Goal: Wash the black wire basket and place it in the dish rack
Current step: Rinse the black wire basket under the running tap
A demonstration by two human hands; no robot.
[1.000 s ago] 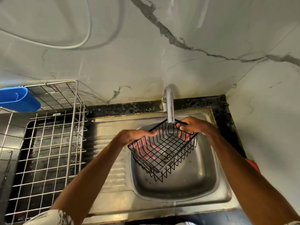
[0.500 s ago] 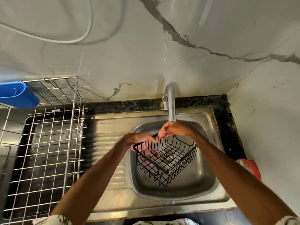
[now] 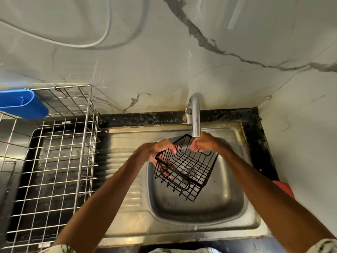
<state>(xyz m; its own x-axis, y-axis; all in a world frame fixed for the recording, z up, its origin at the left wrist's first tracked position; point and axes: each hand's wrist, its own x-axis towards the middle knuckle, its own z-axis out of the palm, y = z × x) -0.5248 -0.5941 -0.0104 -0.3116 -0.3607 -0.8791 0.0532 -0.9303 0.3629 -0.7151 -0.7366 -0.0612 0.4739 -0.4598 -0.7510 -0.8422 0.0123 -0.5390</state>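
While both hands hold it over the basin, the black wire basket [image 3: 187, 168] hangs tilted in the air above the steel sink [image 3: 182, 228], its open top turned up toward the camera and its far rim lifted to just under the spout of the chrome faucet [image 3: 195, 117]. Through the basket's wires the sink drain [image 3: 189, 173] and some fingers of the left hand [image 3: 156, 152] can be seen. That hand grips the basket's left side, thumb hooked over the top rim and fingers curled around beneath it. The right hand [image 3: 204, 144] pinches the far rim with curled fingers, directly below the faucet's mouth, so the basket spreads out below and between the two grips. Whether water is running cannot be told. Left of the sink, past its ribbed draining board, stands the silver wire dish rack [image 3: 89, 125], well apart from the basket; a dark tray shows through its grid. A blue plastic holder [image 3: 21, 104] hangs on the rack's back left corner, and its contents are out of sight. A red object [image 3: 284, 187] peeks out behind the right forearm. A pale hose [image 3: 107, 24] loops across the marbled wall above.
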